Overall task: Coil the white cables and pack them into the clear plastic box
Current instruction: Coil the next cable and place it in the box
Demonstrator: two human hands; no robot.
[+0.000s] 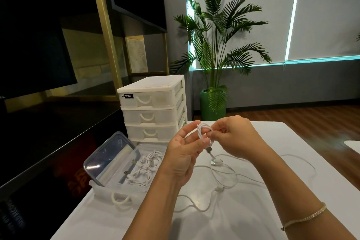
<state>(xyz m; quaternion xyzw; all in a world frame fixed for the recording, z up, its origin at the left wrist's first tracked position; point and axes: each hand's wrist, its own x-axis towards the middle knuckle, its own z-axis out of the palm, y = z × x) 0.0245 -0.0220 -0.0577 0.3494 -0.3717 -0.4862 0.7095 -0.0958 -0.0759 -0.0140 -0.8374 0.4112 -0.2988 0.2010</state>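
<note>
Above the white table (292, 171), my left hand (183, 156) holds a small white cable coil (203, 131) between thumb and fingers. My right hand (237, 136) pinches the same coil from the right. A USB plug (209, 150) hangs just below the coil. Loose white cables (226, 177) trail over the table under my hands. To the left lies the clear plastic box (153, 150), open, with coiled white cables (144, 171) inside. Its clear lid (109, 160) leans up against the box's left side.
A white three-drawer organiser (153, 109) stands behind the box at the table's far left corner. A potted palm (214, 64) stands on the floor beyond the table. A dark cabinet (48, 132) runs along the left.
</note>
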